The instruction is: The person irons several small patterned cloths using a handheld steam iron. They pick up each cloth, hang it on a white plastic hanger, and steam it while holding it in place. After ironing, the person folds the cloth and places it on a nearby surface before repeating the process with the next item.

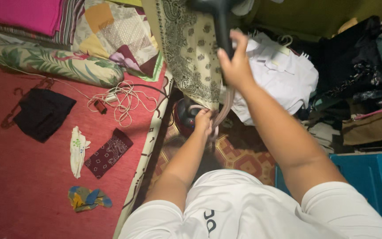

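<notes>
At frame centre, the steamer handle is gripped by the right hand; the paisley cloth's hem is pinched by the left hand, where steam could scald.

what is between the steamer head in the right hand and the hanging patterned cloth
Nothing visible. The right hand holds the dark steamer right against the hanging cloth, while the left hand grips the cloth's bottom edge.
</notes>
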